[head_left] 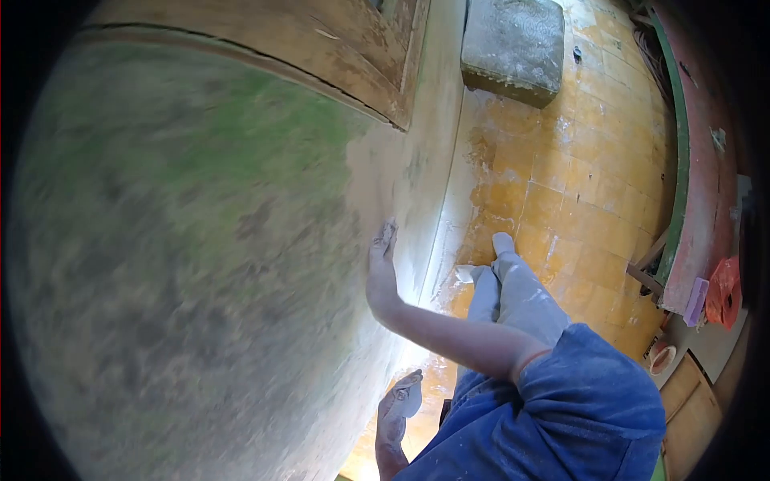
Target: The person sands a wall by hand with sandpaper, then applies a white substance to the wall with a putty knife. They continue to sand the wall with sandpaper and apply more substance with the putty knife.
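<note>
My right hand (385,237), coated in pale dust, reaches across to the wall (241,256). Its fingers are closed and lie right at the surface, below a smooth beige patch (373,172); what they hold is hidden. Lower down, my left hand (392,417) is closed around a pale, whitish piece (409,399) with a dark upper edge, whose kind I cannot tell. White dust also covers its fingers and wrist. The wall is mottled grey and green.
A wooden frame (385,76) is set in the wall above. A dusty grey block-like cushion (513,44) sits on the yellow tiled floor (585,200). At right are a red-and-green panel (698,192), an orange-red bag (723,293) and a small bowl (662,360).
</note>
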`<move>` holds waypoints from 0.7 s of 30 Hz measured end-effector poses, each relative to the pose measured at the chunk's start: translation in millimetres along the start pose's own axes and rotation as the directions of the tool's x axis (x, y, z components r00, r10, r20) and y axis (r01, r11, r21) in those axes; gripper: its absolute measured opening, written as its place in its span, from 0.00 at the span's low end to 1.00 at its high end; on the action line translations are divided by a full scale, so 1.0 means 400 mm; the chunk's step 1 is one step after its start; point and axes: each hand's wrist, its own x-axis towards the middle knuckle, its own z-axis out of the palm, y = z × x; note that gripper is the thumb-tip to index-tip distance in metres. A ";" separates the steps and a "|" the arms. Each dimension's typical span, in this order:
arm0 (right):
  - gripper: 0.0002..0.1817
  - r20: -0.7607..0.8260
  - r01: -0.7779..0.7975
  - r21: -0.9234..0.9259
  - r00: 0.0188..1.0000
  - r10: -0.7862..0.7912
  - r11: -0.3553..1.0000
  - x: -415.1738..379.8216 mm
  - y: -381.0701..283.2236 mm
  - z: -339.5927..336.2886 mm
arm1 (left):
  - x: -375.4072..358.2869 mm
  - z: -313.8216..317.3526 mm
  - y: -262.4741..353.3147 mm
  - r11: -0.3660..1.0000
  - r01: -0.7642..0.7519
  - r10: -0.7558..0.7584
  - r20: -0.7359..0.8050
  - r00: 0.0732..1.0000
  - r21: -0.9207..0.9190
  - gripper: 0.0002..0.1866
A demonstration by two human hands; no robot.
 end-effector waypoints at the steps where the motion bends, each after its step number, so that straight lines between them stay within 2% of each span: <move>1: 0.33 0.021 0.017 0.022 1.000 -0.017 1.000 -0.005 -0.010 -0.008 | 0.006 0.009 -0.006 0.998 0.033 -0.033 0.003 0.999 0.050 0.23; 3: 0.33 0.012 -0.022 0.301 1.000 0.019 0.953 0.128 0.008 -0.033 | 0.019 0.030 -0.027 0.995 0.078 -0.079 0.009 0.997 0.066 0.23; 5: 0.33 0.075 -0.144 0.394 0.989 0.125 0.908 0.262 -0.005 -0.089 | 0.031 0.052 -0.057 0.991 0.118 -0.119 0.014 0.993 0.065 0.23; 7: 0.32 0.109 -0.182 0.404 0.983 0.151 0.897 0.252 0.004 -0.097 | 0.050 0.074 -0.075 0.988 0.145 -0.147 0.019 0.989 0.058 0.23; 10: 0.32 0.071 0.008 0.347 0.997 -0.035 0.938 0.033 0.013 -0.038 | 0.083 0.096 -0.098 0.983 0.177 -0.179 0.039 0.983 0.049 0.23; 12: 0.32 0.054 0.077 0.513 0.991 -0.122 0.855 0.027 0.017 -0.032 | 0.081 0.106 -0.107 0.984 0.175 -0.177 0.050 0.983 0.044 0.23; 13: 0.33 0.059 0.060 0.552 0.992 -0.111 0.832 0.079 0.015 -0.045 | 0.079 0.107 -0.107 0.983 0.178 -0.179 0.047 0.983 0.039 0.23; 16: 0.30 0.179 -0.083 0.420 0.984 0.007 0.904 0.301 -0.002 -0.125 | 0.070 0.105 -0.100 0.975 0.220 -0.220 0.013 0.975 0.006 0.23; 18: 0.30 0.207 -0.117 0.369 0.977 0.042 0.922 0.290 0.028 -0.123 | 0.080 0.101 -0.117 0.964 0.264 -0.264 -0.004 0.964 -0.021 0.23; 19: 0.30 0.155 0.006 0.265 0.987 -0.049 0.964 0.202 0.082 -0.086 | 0.092 0.089 -0.139 0.969 0.247 -0.247 0.035 0.968 -0.017 0.23; 20: 0.30 0.176 0.156 0.077 0.970 -0.168 0.985 0.132 0.096 -0.091 | 0.099 0.076 -0.151 0.972 0.234 -0.233 0.074 0.970 -0.010 0.23; 21: 0.31 0.194 0.309 -0.105 0.939 -0.285 0.945 0.063 0.110 -0.096 | 0.107 0.074 -0.142 0.970 0.243 -0.242 0.083 0.967 0.005 0.23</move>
